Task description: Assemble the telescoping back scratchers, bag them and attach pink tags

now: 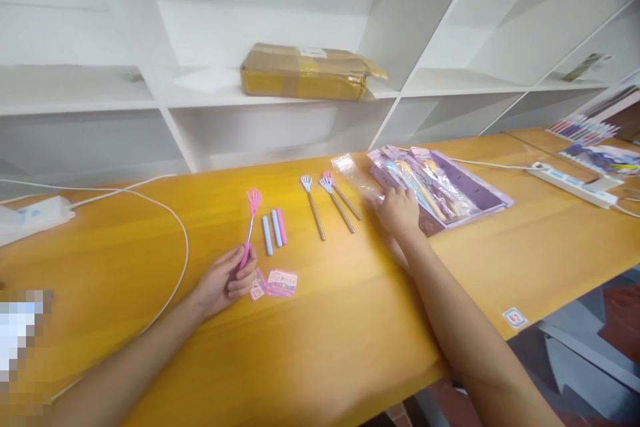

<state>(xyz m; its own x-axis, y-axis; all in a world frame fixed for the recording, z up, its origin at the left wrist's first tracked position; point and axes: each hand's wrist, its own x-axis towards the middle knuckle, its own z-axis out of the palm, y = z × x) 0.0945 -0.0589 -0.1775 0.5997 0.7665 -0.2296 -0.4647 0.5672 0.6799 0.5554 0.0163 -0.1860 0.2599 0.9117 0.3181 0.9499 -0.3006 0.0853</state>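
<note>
My left hand [233,278] is closed around the pink handle of a small back scratcher [253,199], its claw pointing up and away. Beside it lie two light blue handle tubes and a pink handle tube [282,226]. Small pink printed cards [283,282] rest just right of my left fingers. Farther right are metal-rod back scratchers, two with light blue claws [307,181] and one with a pink claw [334,179]. My right hand [400,211] is closed on a clear plastic bag [350,168] at the left edge of a purple box [493,197]; its fingertips are partly hidden.
Wrapped back scratchers [425,180] lie in the purple box. A taped cardboard parcel [305,73] sits on the white shelf above. At right are a power strip [570,183] and several pens [585,128]. A white cable [186,240] curves across the left side.
</note>
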